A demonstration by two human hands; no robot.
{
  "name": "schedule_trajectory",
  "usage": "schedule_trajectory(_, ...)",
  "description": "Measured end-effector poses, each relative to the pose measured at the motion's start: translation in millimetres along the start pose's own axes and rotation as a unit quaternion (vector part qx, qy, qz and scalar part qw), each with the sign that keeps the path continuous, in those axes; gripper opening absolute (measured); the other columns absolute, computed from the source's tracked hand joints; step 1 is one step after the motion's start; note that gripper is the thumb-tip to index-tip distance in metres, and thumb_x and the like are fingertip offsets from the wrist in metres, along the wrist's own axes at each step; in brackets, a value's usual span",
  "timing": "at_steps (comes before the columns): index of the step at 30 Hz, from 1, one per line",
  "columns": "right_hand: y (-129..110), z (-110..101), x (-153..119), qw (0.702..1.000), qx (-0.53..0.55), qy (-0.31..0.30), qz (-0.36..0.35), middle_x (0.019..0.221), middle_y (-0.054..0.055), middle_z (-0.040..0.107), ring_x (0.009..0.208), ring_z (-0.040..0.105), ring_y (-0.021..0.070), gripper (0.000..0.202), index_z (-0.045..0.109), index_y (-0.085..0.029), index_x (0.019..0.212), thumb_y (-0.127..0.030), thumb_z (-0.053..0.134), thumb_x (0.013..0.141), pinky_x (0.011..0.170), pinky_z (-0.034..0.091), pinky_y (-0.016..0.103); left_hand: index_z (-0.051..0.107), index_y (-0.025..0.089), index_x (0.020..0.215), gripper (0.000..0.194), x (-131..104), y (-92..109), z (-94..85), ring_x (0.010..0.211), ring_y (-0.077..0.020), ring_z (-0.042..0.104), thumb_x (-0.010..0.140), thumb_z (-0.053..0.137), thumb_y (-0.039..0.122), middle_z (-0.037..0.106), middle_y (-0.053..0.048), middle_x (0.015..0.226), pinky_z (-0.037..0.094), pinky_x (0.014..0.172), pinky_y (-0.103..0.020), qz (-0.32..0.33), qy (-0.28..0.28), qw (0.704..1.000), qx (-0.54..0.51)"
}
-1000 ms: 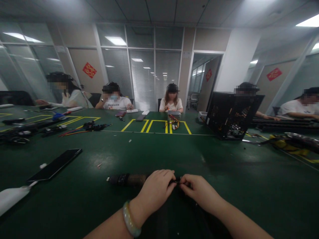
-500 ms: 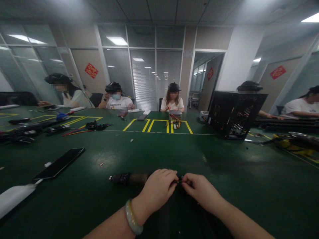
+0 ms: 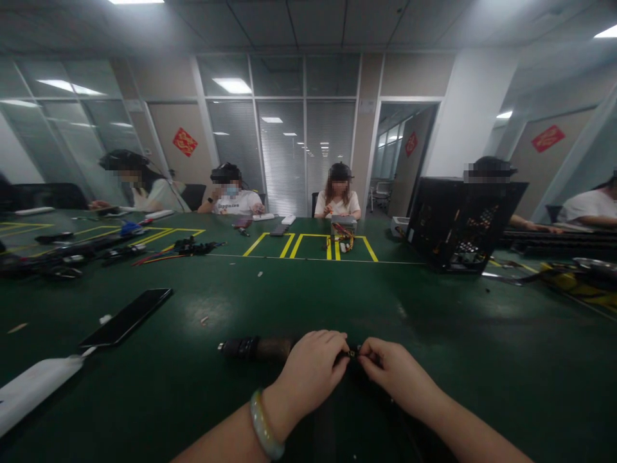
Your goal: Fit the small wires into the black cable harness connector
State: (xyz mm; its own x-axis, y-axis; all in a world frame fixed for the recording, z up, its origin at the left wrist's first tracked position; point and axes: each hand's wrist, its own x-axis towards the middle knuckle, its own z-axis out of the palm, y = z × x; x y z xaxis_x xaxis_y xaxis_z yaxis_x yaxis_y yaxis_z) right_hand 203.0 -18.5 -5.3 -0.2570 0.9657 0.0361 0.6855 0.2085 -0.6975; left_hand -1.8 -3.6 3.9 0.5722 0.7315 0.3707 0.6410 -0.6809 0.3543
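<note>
A dark cylindrical tool (image 3: 272, 348) that looks like an electric screwdriver lies sideways on the green table, its metal tip to the left. My left hand (image 3: 315, 363), with a pale bangle at the wrist, is closed around its right end, which the fingers hide. Between the fingertips of both hands a small dark part with a brass-coloured glint shows. My right hand (image 3: 393, 366) is pinched at the right side of that spot; what it holds is too small to make out.
To the left lie a black phone (image 3: 128, 317) and a white device (image 3: 41, 389) joined to it. Cables (image 3: 183, 249) lie further back. A black computer case (image 3: 465, 225) stands at the back right. Several co-workers sit along the far side.
The whole view has shifted slightly, so things sit a little further right. Both hands keep nearly the same pose at the tool's right end, with the small brass-coloured part showing a bit more.
</note>
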Motion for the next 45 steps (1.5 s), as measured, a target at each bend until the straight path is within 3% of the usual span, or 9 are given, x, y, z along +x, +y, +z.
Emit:
schedule_trajectory(8, 1.3, 3.2, -0.1, 1.000, 0.010, -0.007, -0.017, 0.071, -0.004, 0.064, 0.063, 0.058, 0.0124, 0.012, 0.064, -0.021, 0.083, -0.025, 0.054, 0.089, 0.056, 0.036, 0.021, 0.063, 0.023, 0.096, 0.012, 0.5, 0.0, -2.9, 0.106, -0.0200, 0.058, 0.088, 0.058, 0.016, 0.064, 0.000, 0.116, 0.043, 0.095, -0.038, 0.039, -0.013, 0.999, -0.003)
schedule_trajectory(16, 4.1, 3.3, -0.2, 1.000, 0.009, -0.010, -0.015, 0.072, -0.003, 0.064, 0.063, 0.057, 0.0124, 0.013, 0.064, -0.021, 0.085, -0.027, 0.054, 0.090, 0.054, 0.036, 0.020, 0.059, 0.022, 0.099, 0.017, 0.0, -0.2, 0.3, 0.101, -0.0205, 0.059, 0.084, 0.066, 0.023, 0.064, -0.002, 0.113, 0.045, 0.092, -0.037, -0.014, -0.006, 1.000, 0.000)
schedule_trajectory(29, 0.0, 0.9, -1.0, 1.000, 0.007, -0.015, -0.010, 0.071, -0.003, 0.064, 0.062, 0.057, 0.0122, 0.014, 0.064, -0.020, 0.083, -0.026, 0.053, 0.089, 0.054, 0.036, 0.020, 0.060, 0.023, 0.095, 0.015, 0.7, 1.4, -4.2, 0.106, -0.0202, 0.058, 0.085, 0.058, 0.013, 0.063, 0.001, 0.118, 0.044, 0.093, -0.039, 0.028, -0.009, 1.000, -0.004)
schedule_trajectory(37, 3.3, 4.2, 0.0, 1.000, 0.009, -0.005, -0.014, 0.067, -0.004, 0.061, 0.060, 0.055, 0.0116, 0.011, 0.062, -0.020, 0.081, -0.024, 0.054, 0.088, 0.053, 0.034, 0.020, 0.059, 0.021, 0.093, 0.009, -0.3, 0.7, -0.7, 0.100, -0.0222, 0.059, 0.085, 0.061, 0.021, 0.064, -0.003, 0.111, 0.046, 0.091, -0.039, 0.009, 0.002, 1.000, 0.007)
schedule_trajectory(45, 2.5, 3.6, -0.8, 1.000, 0.007, -0.014, -0.010, 0.070, -0.003, 0.063, 0.061, 0.055, 0.0118, 0.013, 0.064, -0.019, 0.084, -0.026, 0.053, 0.089, 0.054, 0.035, 0.020, 0.060, 0.023, 0.095, 0.007, 1.5, 3.9, -7.4, 0.106, -0.0203, 0.058, 0.088, 0.059, 0.021, 0.063, 0.000, 0.116, 0.045, 0.094, -0.038, 0.020, -0.014, 1.000, 0.016)
